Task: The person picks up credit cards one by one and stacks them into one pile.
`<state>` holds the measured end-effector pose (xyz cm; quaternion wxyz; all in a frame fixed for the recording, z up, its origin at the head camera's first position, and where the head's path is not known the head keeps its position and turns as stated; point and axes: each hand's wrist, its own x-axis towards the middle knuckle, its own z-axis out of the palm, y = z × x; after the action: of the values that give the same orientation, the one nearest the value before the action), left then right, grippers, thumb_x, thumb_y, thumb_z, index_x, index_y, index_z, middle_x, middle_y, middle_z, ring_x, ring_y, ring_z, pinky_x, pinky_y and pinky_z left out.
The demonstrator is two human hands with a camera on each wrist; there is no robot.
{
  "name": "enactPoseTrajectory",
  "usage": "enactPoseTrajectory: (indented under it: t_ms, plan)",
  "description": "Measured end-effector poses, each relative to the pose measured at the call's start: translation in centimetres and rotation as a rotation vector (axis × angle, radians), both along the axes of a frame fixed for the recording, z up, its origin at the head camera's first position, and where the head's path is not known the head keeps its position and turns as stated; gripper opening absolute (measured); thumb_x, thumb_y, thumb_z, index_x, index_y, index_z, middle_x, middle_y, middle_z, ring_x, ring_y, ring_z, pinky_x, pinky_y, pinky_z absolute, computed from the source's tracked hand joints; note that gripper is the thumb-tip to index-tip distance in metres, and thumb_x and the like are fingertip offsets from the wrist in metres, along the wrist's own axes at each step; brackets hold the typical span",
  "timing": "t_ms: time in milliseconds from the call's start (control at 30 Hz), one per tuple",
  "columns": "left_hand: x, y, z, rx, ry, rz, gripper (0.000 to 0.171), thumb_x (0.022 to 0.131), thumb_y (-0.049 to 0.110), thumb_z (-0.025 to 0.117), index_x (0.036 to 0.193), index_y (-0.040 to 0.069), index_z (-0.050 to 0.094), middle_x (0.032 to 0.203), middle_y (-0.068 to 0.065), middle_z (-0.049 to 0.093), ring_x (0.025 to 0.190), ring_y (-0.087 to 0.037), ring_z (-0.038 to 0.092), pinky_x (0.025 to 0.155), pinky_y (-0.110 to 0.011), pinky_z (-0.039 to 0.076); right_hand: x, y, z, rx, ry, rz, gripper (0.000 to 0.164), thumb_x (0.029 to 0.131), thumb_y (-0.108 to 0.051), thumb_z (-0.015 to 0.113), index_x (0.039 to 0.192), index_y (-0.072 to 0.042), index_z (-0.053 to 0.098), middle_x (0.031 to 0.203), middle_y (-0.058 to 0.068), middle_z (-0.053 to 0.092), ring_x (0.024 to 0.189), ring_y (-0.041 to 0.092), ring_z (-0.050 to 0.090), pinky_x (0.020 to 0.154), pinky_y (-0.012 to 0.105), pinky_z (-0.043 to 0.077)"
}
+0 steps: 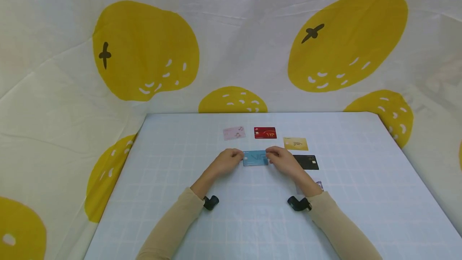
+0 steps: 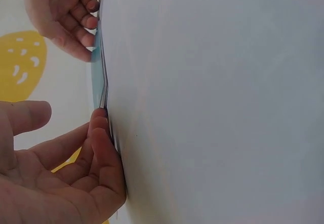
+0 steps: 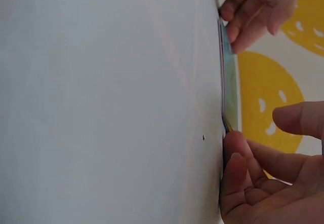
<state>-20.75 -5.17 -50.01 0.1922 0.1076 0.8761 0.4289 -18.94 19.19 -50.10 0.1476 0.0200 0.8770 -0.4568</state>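
Observation:
A light blue card (image 1: 254,158) printed with VIP lies flat near the middle of the table, between both hands. At its left edge, fingertips of my left hand (image 1: 225,162) touch it; the left wrist view shows that thumb lifted away from the card. Fingertips of my right hand (image 1: 285,162) rest at its right edge, with the thumb also apart in the right wrist view. Nearest to the right hand is a black card (image 1: 311,162), its left end covered by that hand. Seen from the wrists, the blue card (image 3: 230,84) shows as a thin strip.
Beyond the hands lie a pink card (image 1: 234,133), a red VIP card (image 1: 265,133) and a gold card (image 1: 296,143). Another card with purple print (image 1: 319,185) is mostly hidden by the right forearm. A fruit-patterned cloth (image 1: 245,51) hangs behind the white table (image 1: 173,147).

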Motion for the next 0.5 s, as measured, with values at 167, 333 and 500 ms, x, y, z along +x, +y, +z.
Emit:
enactPoseTrajectory:
  t_ms: [167,333,500]
  plan:
    - [-0.08,0.09,0.00,-0.020,0.001,-0.008,0.039,0.104,0.034,0.050,0.127,0.008,0.069,0.131,-0.006,0.063,0.127,-0.025,0.053,0.106,-0.046,0.042,0.03,-0.15,0.09,0.016,0.011,0.008,0.039,0.103,-0.031,0.055,0.134,-0.008,0.060,0.116,0.008,0.065,0.096,0.025,0.060,0.088,0.042,0.052]
    - [-0.16,0.16,0.03,-0.016,0.003,-0.002,0.039,0.104,0.035,0.051,0.126,0.008,0.069,0.130,-0.006,0.064,0.125,-0.026,0.055,0.105,-0.047,0.043,-0.06,-0.17,0.08,0.029,0.020,0.018,0.039,0.103,-0.031,0.056,0.133,-0.007,0.061,0.116,0.009,0.065,0.096,0.025,0.059,0.087,0.041,0.052]
    - [-0.17,0.19,-0.08,-0.027,-0.006,0.008,0.040,0.103,0.036,0.051,0.126,0.008,0.070,0.129,-0.005,0.065,0.121,-0.024,0.057,0.104,-0.046,0.044,-0.20,-0.10,-0.11,0.035,0.028,0.021,0.039,0.102,-0.031,0.057,0.133,-0.007,0.061,0.117,0.009,0.066,0.096,0.024,0.060,0.087,0.041,0.053]
